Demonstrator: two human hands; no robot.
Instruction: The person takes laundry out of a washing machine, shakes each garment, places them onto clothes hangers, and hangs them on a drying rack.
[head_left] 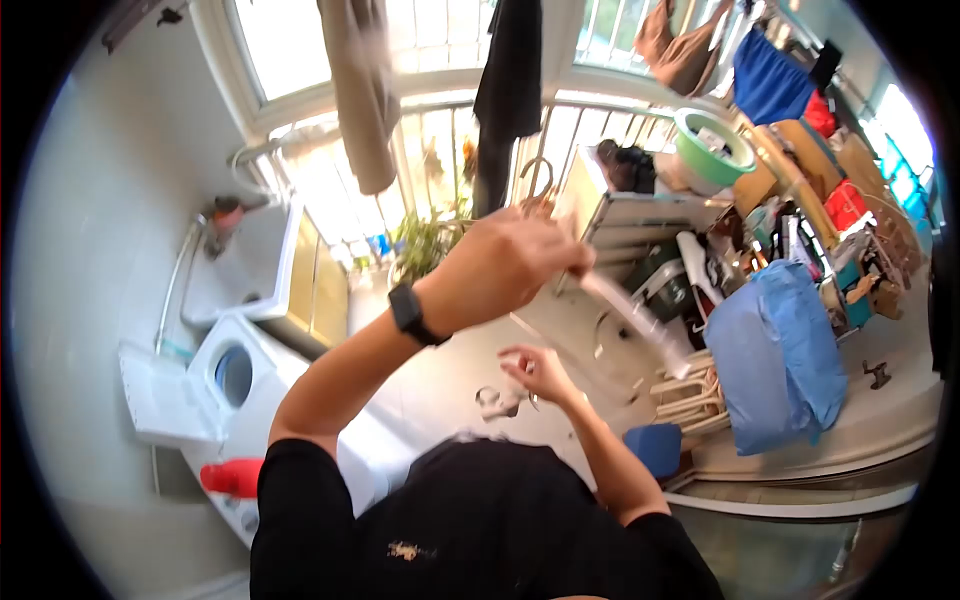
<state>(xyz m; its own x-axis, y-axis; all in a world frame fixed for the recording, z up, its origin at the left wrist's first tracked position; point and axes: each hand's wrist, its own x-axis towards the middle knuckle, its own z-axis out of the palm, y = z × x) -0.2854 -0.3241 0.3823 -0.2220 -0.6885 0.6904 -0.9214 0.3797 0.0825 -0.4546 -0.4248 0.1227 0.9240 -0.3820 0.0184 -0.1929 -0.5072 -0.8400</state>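
Observation:
My left hand (505,262), with a black watch on its wrist, is raised in front of me. Its fingers are closed on a long, pale pinkish strip-like object (640,322), which slants down to the right and is blurred; its exact kind cannot be made out. Just above the hand shows a brown hook (538,178), and whether it belongs to the held object is unclear. Lower down, my right hand (543,376) hangs over the floor with its fingers loosely curled and apart, and nothing is visible in it.
Left are a sink (245,265) and a white washing machine (225,375) with its lid up, a red bottle (232,477) on it. Trousers (360,100) and a dark garment (507,90) hang ahead. Right stand a green basin (712,150), blue-covered item (775,355) and folded chair (695,395).

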